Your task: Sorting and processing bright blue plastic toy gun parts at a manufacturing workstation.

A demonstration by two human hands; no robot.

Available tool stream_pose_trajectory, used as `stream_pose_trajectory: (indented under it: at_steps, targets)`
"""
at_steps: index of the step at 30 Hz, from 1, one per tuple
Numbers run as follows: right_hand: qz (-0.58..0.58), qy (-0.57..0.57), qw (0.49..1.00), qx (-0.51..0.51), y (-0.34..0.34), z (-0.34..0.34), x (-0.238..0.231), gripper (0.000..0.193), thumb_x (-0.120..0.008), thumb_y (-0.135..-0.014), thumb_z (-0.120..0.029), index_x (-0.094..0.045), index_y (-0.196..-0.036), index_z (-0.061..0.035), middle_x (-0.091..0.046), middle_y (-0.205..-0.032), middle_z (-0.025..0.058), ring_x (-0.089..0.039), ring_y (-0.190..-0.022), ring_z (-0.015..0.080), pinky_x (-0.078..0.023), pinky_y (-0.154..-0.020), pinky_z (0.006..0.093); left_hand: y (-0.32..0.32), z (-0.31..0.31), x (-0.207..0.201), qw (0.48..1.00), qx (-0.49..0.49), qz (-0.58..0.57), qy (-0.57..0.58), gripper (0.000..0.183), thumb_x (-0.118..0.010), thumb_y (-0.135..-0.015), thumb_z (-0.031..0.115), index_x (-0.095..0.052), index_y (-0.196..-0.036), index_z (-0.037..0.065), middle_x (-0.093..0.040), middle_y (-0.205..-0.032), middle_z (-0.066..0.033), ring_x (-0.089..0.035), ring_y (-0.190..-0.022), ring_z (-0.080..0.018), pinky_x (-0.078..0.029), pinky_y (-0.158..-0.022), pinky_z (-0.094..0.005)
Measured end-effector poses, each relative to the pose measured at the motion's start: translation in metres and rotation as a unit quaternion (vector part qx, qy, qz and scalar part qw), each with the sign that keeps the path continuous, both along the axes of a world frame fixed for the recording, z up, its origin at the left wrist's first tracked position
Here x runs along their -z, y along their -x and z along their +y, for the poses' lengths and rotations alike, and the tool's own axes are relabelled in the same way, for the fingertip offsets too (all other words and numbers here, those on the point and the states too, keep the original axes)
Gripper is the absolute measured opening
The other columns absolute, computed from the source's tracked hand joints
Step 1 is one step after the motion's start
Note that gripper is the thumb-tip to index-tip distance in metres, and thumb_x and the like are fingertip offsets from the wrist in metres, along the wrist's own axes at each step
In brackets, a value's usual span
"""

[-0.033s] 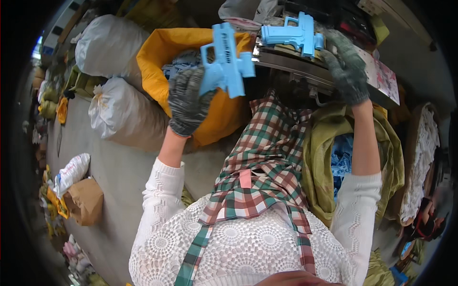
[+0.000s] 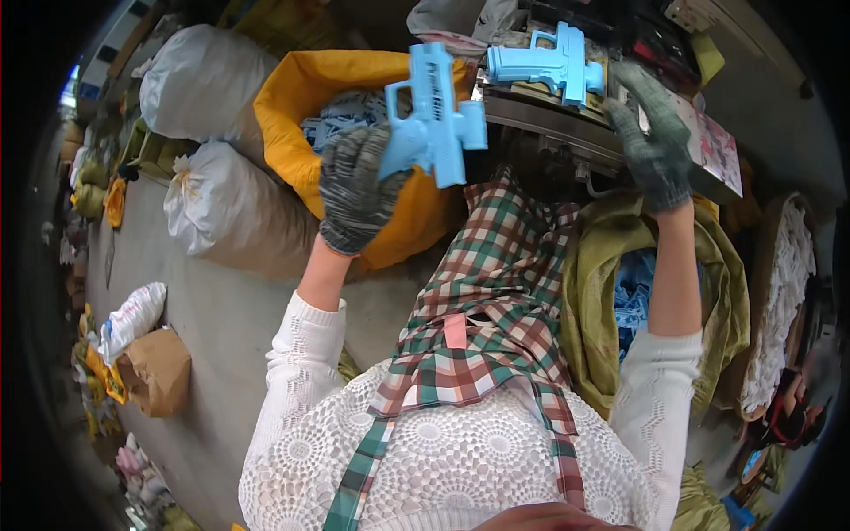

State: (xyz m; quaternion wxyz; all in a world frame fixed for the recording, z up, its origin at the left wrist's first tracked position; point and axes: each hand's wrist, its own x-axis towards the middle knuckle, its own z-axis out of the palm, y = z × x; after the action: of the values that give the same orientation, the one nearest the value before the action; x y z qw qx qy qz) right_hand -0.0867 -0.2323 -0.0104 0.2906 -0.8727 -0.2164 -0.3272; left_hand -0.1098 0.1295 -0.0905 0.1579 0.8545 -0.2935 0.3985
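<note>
My left hand [image 2: 361, 188], in a grey knit glove, is closed round the grip of a light blue toy pistol [image 2: 436, 115]. Its barrel points up and away, over the rim of the yellow sack. A second light blue toy pistol [image 2: 542, 65] lies on its side on the small machine bed [image 2: 531, 111] at the far right. Just right of it hovers my right hand [image 2: 653, 137], gloved in grey-green, fingers apart and nothing in them. A narrow gap separates that hand from the lying pistol.
The yellow sack [image 2: 282, 115] holds many blue parts, as does the olive sack [image 2: 591, 292] below my right forearm. Stuffed white sacks [image 2: 235, 203] stand left. A printed box [image 2: 708, 146] sits beside the machine; a brown paper bag [image 2: 158, 372] lies on the floor.
The left hand has shifted slightly right and nearer with its toy pistol. My right hand has drawn a little right and nearer, away from the pistol on the machine, its fingers spreading.
</note>
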Motion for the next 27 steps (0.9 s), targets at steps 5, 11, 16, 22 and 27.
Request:
stream_pose_trajectory:
  at_steps: [5,11,16,22,27]
  targets:
    - [0.170,-0.125,0.971,-0.116,0.085,0.026,0.002,0.049,-0.076,-0.073,0.002,-0.059,-0.119,-0.0036,-0.058,-0.127,0.0136,-0.058,-0.114,0.0231,-0.049,-0.091,0.0346,0.018,-0.045,-0.005,0.994,0.110,0.024,0.010,0.054,-0.076,-0.076,0.024,-0.056,-0.121,0.003,-0.060,-0.112,-0.0176,-0.057,-0.101,-0.0381,-0.044,-0.090,-0.0484]
    - [0.157,-0.098,0.978,-0.097,0.121,0.032,0.021,0.047,-0.080,-0.065,0.004,-0.056,-0.105,-0.0037,-0.057,-0.127,0.0149,-0.060,-0.108,0.0263,-0.049,-0.089,0.0356,0.034,-0.083,-0.011,0.981,0.183,0.067,0.002,0.058,-0.078,-0.071,0.029,-0.059,-0.119,0.005,-0.060,-0.108,-0.0162,-0.057,-0.101,-0.0361,-0.044,-0.090,-0.0472]
    - [0.152,-0.073,0.984,-0.048,0.133,0.022,0.027,0.040,-0.078,-0.067,0.001,-0.056,-0.101,-0.0015,-0.058,-0.121,0.0166,-0.062,-0.103,0.0309,-0.052,-0.082,0.0351,0.036,-0.097,-0.010,0.971,0.223,0.082,0.007,0.058,-0.079,-0.069,0.029,-0.060,-0.118,0.005,-0.060,-0.103,-0.0162,-0.057,-0.098,-0.0360,-0.043,-0.090,-0.0468]
    - [0.183,-0.074,0.980,-0.019,0.137,0.018,0.030,0.035,-0.078,-0.069,-0.004,-0.059,-0.099,-0.0023,-0.062,-0.118,0.0154,-0.062,-0.103,0.0317,-0.052,-0.085,0.0362,0.038,-0.099,-0.011,0.967,0.231,0.103,-0.012,0.055,-0.078,-0.070,0.029,-0.061,-0.117,0.005,-0.060,-0.102,-0.0163,-0.057,-0.099,-0.0358,-0.043,-0.090,-0.0467]
    - [0.193,-0.078,0.978,-0.033,0.135,0.008,0.028,0.037,-0.079,-0.069,-0.008,-0.060,-0.101,-0.0039,-0.063,-0.117,0.0140,-0.063,-0.102,0.0311,-0.052,-0.086,0.0357,0.035,-0.100,-0.011,0.965,0.228,0.130,-0.020,0.059,-0.077,-0.071,0.028,-0.058,-0.121,0.004,-0.060,-0.113,-0.0191,-0.056,-0.106,-0.0373,-0.042,-0.094,-0.0472]
